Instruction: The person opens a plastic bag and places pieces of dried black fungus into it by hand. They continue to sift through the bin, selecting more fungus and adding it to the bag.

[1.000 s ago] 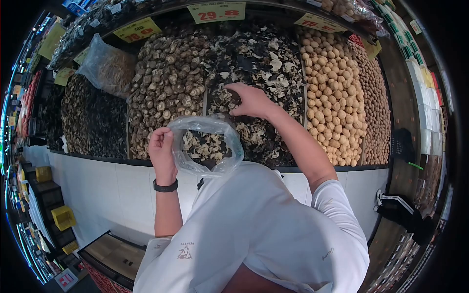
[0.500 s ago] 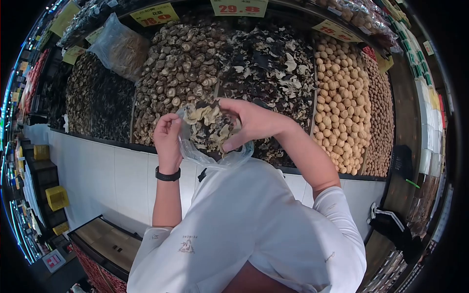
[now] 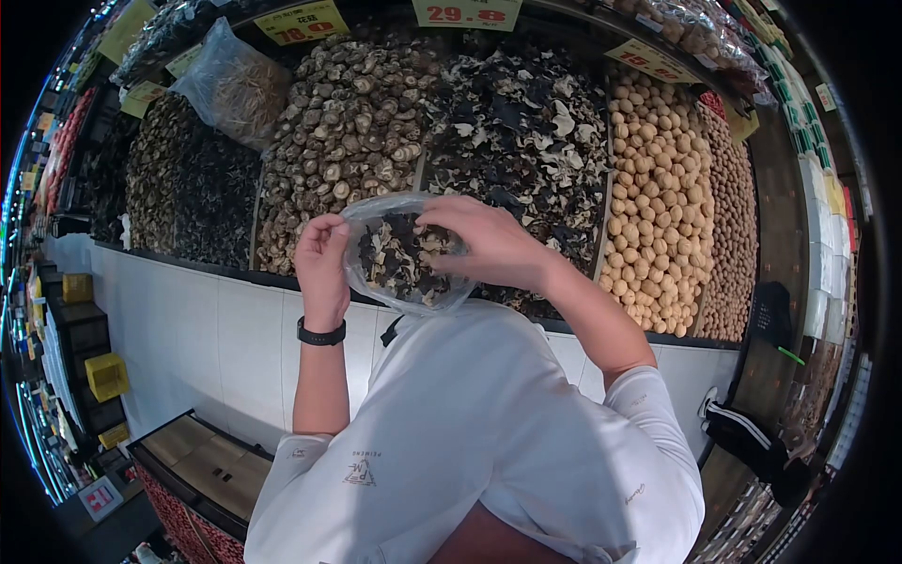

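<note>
A clear plastic bag (image 3: 427, 305) hangs open in front of my body, with dried black fungus (image 3: 395, 254) inside it. Its left rim is pinched between the thumb and fingers of my left hand (image 3: 322, 258), which wears a black wristband. My right hand (image 3: 484, 246) reaches over the bag's right side, fingers apart from the thumb and slightly blurred. Its fingertips are at the fungus, and whether they hold a piece is hard to make out. Beyond the bag lie the bin of loose black fungus (image 3: 521, 122) and the bin of dried mushrooms (image 3: 348, 122).
Walnuts (image 3: 658, 197) fill a bin on the right, beside smaller brown nuts (image 3: 731, 216). A filled plastic bag (image 3: 235, 85) rests on the bins at the back left. Price signs (image 3: 465, 13) line the back. Part of a person's dark clothing (image 3: 752, 437) shows at the lower right.
The pale fungus pieces that were between my hands at the bag's mouth are gone from there. The bag's opening now shows rounder, and my right hand's thumb has moved up.
</note>
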Tool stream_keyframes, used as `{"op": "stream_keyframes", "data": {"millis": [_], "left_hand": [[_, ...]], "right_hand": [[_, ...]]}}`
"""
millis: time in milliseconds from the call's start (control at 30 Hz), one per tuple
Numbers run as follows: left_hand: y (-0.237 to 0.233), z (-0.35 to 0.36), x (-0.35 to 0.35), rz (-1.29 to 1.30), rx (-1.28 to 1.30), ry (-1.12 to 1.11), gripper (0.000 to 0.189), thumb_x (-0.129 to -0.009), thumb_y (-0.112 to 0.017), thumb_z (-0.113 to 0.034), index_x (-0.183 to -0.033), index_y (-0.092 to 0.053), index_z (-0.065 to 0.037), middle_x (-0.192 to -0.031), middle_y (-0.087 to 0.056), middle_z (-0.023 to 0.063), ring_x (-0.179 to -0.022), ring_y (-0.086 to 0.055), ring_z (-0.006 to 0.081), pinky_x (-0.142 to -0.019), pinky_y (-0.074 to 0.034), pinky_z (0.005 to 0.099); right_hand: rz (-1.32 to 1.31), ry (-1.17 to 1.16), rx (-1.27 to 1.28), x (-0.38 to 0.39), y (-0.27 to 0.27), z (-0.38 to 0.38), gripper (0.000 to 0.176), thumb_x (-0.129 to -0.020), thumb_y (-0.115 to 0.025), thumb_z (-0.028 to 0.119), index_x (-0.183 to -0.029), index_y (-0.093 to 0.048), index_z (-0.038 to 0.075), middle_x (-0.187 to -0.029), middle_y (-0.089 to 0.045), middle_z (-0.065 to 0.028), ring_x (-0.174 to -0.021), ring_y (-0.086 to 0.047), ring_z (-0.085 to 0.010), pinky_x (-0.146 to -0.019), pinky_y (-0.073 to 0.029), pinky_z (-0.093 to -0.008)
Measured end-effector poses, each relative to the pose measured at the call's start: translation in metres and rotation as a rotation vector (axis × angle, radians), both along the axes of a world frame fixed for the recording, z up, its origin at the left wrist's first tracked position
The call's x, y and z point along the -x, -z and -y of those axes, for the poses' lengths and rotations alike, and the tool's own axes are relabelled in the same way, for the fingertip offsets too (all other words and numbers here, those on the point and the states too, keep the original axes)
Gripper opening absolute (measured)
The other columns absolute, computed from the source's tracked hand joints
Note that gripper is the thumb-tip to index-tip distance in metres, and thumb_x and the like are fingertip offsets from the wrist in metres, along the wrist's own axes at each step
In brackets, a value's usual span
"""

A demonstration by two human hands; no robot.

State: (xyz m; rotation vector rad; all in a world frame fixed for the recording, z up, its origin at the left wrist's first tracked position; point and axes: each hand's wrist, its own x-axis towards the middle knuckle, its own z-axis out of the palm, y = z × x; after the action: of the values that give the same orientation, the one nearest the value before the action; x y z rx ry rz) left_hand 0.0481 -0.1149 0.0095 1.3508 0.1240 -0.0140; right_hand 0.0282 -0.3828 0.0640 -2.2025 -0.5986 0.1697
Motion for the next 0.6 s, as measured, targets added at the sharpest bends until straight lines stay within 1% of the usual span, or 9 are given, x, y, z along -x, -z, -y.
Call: {"op": "stream_keyframes", "data": {"millis": [67, 167, 233, 267, 367, 433, 500, 533, 600], "left_hand": [[0.0, -0.001, 0.0, 0.0, -0.004, -0.003, 0.018, -0.096, -0.065, -0.003, -0.113, -0.061, -0.004, -0.101, -0.063, -0.0002, -0.092, -0.057, 0.0065, -0.084, -0.045, 0.0215], [-0.008, 0.002, 0.002, 0.0, 0.025, -0.01, 0.025, -0.095, -0.066, -0.004, -0.118, -0.057, -0.003, -0.102, -0.062, 0.0008, -0.092, -0.057, 0.007, -0.084, -0.044, 0.0217], [-0.019, 0.005, 0.009, 0.005, -0.119, -0.014, 0.032, -0.093, -0.069, -0.005, -0.121, -0.054, -0.001, -0.1, -0.064, 0.0033, -0.089, -0.058, 0.0078, -0.082, -0.046, 0.0217], [-0.016, 0.0, 0.012, 0.003, -0.121, -0.007, 0.032, -0.093, -0.069, -0.005, -0.121, -0.054, -0.001, -0.1, -0.064, 0.0033, -0.089, -0.058, 0.0078, -0.082, -0.046, 0.0217], [-0.013, -0.015, 0.022, -0.031, -0.423, 0.138, 0.028, -0.091, -0.07, -0.007, -0.114, -0.056, -0.001, -0.095, -0.064, 0.0034, -0.084, -0.058, 0.0084, -0.077, -0.048, 0.0228], [-0.028, -0.016, 0.03, -0.082, -0.829, 0.358, 0.021, -0.091, -0.07, -0.009, -0.107, -0.058, -0.002, -0.088, -0.063, 0.0026, -0.079, -0.058, 0.0077, -0.072, -0.047, 0.0224], [-0.02, -0.024, 0.035, -0.105, -0.84, 0.409, 0.016, -0.092, -0.07, -0.011, -0.1, -0.059, -0.003, -0.079, -0.062, 0.0018, -0.073, -0.057, 0.006, -0.065, -0.047, 0.0208], [-0.024, -0.024, 0.036, -0.184, -0.712, 0.417, 0.014, -0.093, -0.069, -0.011, -0.098, -0.059, -0.003, -0.076, -0.061, 0.001, -0.068, -0.058, 0.006, -0.061, -0.047, 0.0203], [-0.03, -0.025, 0.037, -0.262, -0.583, 0.425, 0.013, -0.094, -0.069, -0.011, -0.097, -0.058, -0.004, -0.073, -0.06, 0.0003, -0.064, -0.058, 0.006, -0.057, -0.047, 0.0199]], "right_hand": [[0.031, 0.082, -0.024, 0.007, 0.004, 0.01, 0.049, -0.081, -0.078, 0.024, -0.123, -0.062, 0.004, -0.132, -0.059, -0.0133, -0.121, -0.058, -0.0312, -0.099, -0.049, -0.0391], [-0.078, 0.339, 0.102, 0.018, 0.017, 0.022, 0.042, -0.082, -0.078, 0.03, -0.113, -0.063, 0.006, -0.111, -0.065, -0.0094, -0.098, -0.065, -0.0268, -0.083, -0.052, -0.0359], [-0.522, 0.338, 0.235, 0.027, 0.019, 0.025, 0.037, -0.085, -0.077, 0.037, -0.101, -0.064, 0.006, -0.089, -0.066, -0.0051, -0.077, -0.063, -0.0226, -0.071, -0.049, -0.0336], [-0.452, 0.282, 0.158, 0.035, 0.037, 0.026, 0.039, -0.088, -0.074, 0.042, -0.091, -0.066, 0.004, -0.073, -0.062, -0.0043, -0.066, -0.057, -0.0175, -0.065, -0.047, -0.0322], [-0.653, 0.257, 0.026, 0.041, 0.066, 0.018, 0.051, -0.084, -0.073, 0.052, -0.079, -0.066, 0.002, -0.073, -0.065, -0.0104, -0.069, -0.061, -0.0253, -0.069, -0.049, -0.0374], [-0.635, 0.264, -0.055, 0.042, 0.075, 0.013, 0.048, -0.087, -0.073, 0.045, -0.076, -0.064, -0.001, -0.072, -0.064, -0.0103, -0.068, -0.06, -0.0215, -0.067, -0.048, -0.0352], [-0.653, 0.217, -0.227, 0.04, 0.076, 0.011, 0.031, -0.096, -0.067, 0.028, -0.085, -0.07, -0.001, -0.07, -0.063, -0.0012, -0.065, -0.052, -0.0071, -0.061, -0.044, -0.028], [-0.651, 0.214, -0.23, 0.04, 0.076, 0.009, 0.031, -0.096, -0.067, 0.028, -0.085, -0.07, -0.001, -0.07, -0.063, -0.0012, -0.065, -0.052, -0.0071, -0.061, -0.044, -0.028], [-0.721, 0.22, -0.709, 0.041, 0.073, 0.009, 0.024, -0.097, -0.065, 0.02, -0.085, -0.071, 0.0, -0.076, -0.066, -0.0007, -0.069, -0.057, -0.0066, -0.065, -0.046, -0.0263]]}}
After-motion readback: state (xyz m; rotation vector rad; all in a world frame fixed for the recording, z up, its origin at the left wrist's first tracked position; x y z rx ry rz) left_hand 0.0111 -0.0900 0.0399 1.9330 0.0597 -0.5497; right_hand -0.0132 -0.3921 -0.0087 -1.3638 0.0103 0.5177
